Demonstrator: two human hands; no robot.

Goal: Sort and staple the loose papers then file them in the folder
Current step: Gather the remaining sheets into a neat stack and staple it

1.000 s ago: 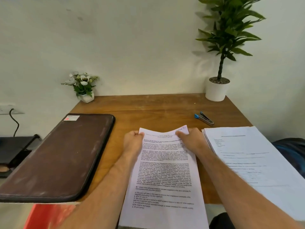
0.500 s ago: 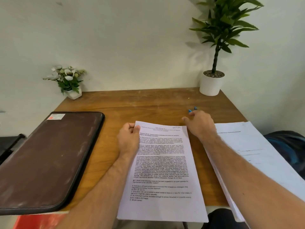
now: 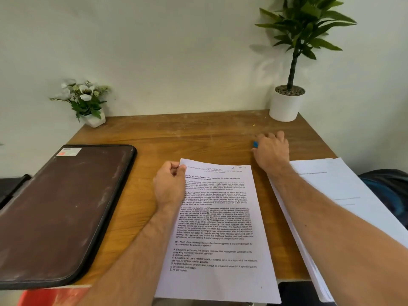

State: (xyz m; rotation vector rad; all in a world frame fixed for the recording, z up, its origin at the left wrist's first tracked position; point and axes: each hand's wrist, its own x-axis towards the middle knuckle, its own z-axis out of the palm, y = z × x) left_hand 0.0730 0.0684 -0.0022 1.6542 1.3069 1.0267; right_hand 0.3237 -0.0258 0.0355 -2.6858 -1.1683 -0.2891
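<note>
With the left hand pinching the printed sheets at their top-left corner on the table, the right hand curls over the blue-tipped stapler: grip it firmly, keep edges squared, staple that pinched corner

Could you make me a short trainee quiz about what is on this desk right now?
1. True or false: the left hand pinches the top left corner of the printed sheets.
2. What is the right hand over? A. the stapler B. the flower pot C. the folder
3. Fill in: the second paper stack lies to the ____ of the printed sheets.

Key: 1 true; 2 A, only the stapler's blue tip shows, so a grip cannot be confirmed; 3 right.
</note>
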